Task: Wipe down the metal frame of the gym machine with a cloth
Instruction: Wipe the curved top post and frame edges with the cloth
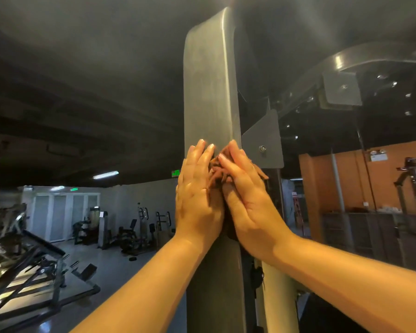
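Where the metal frame [209, 92] rises upright, the left hand [197, 195] and right hand [246, 198] press flat, fingers straight, on a brownish cloth [216, 173] bunched between them against its front face.

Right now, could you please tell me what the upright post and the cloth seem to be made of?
The upright post looks like metal with a matte grey finish: a highlight runs down its rounded edge. The cloth seems shaggy orange-brown fabric: loose strands show between the left hand and right hand.
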{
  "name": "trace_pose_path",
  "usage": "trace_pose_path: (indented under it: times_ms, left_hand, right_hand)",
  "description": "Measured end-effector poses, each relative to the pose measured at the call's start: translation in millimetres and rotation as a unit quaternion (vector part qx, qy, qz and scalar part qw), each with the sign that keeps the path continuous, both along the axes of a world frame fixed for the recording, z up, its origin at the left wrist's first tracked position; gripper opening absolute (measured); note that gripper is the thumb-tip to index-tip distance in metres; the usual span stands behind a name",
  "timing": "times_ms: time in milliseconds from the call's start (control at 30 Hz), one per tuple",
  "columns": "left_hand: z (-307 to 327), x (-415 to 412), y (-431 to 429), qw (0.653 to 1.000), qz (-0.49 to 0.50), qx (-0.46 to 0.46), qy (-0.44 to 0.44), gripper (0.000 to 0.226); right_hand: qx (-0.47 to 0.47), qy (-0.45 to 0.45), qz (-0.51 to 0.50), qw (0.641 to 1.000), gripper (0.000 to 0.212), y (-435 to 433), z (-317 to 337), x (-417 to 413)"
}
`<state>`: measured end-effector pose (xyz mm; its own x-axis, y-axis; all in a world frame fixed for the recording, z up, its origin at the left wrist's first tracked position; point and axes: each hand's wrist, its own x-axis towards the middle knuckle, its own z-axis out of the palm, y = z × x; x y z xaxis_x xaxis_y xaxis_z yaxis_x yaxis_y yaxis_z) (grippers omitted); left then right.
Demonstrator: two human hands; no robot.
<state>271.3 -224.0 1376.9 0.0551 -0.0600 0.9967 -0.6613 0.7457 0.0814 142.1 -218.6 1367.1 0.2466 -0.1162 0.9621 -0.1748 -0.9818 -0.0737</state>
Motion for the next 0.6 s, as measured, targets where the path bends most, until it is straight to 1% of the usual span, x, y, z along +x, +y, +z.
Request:
trace_pose_path:
  times_ms: [67, 167, 233, 267, 300, 333, 367, 400, 433, 467, 533, 567, 600]
  left_hand:
    - [-1, -1, 2, 1.0, -0.016, 0.004, 0.021, 0.049]
    - [-9, -1, 3, 0.999, -0.025, 0.011, 0.036, 0.049]
    - [-19, 1, 4, 1.0, 0.002, -0.001, 0.029, 0.046]
    - [-23, 2, 4, 1.0, 0.0, -0.007, 0.024, 0.046]
    - [-26, 2, 5, 0.999, -0.026, -0.005, 0.028, 0.046]
    - [-30, 2, 9, 0.996, -0.078, 0.006, 0.044, 0.047]
    - [-34, 1, 14, 0.99, -0.123, 0.029, 0.064, 0.049]
    - [-40, 2, 15, 0.986, -0.14, 0.043, 0.074, 0.051]
    - [-47, 2, 17, 0.988, -0.128, 0.045, 0.078, 0.051]
    - [-56, 4, 16, 0.993, -0.094, 0.036, 0.069, 0.052]
    - [-67, 6, 14, 0.997, -0.043, 0.036, 0.06, 0.054]
    - [-66, 5, 15, 0.994, -0.048, 0.049, 0.082, 0.053]
    - [-62, 0, 21, 0.988, -0.086, 0.061, 0.111, 0.052]
  right_hand:
    - [-0.008, 0.016, -0.031, 0.999, 0.056, 0, 29, -3]
    - [-0.004, 0.009, -0.087, 0.996, 0.053, 6, 88, 1]
    - [-0.036, 0.027, -0.193, 0.98, 0.049, 5, 102, 8]
    - [-0.07, 0.049, -0.255, 0.963, 0.05, 4, 97, 10]
    - [-0.11, 0.078, -0.305, 0.943, 0.052, 4, 87, 13]
    - [-0.156, 0.111, -0.34, 0.921, 0.053, 4, 74, 14]
    - [-0.201, 0.151, -0.364, 0.897, 0.054, 4, 62, 13]
    - [-0.231, 0.192, -0.381, 0.874, 0.055, 2, 56, 12]
    - [-0.243, 0.226, -0.395, 0.856, 0.058, 2, 58, 9]
    - [-0.234, 0.253, -0.408, 0.845, 0.061, 2, 68, 7]
    - [-0.189, 0.255, -0.431, 0.845, 0.066, 11, 96, 7]
    - [-0.165, 0.245, -0.444, 0.846, 0.069, 17, 109, 10]
    - [-0.15, 0.237, -0.456, 0.844, 0.074, 23, 117, 14]
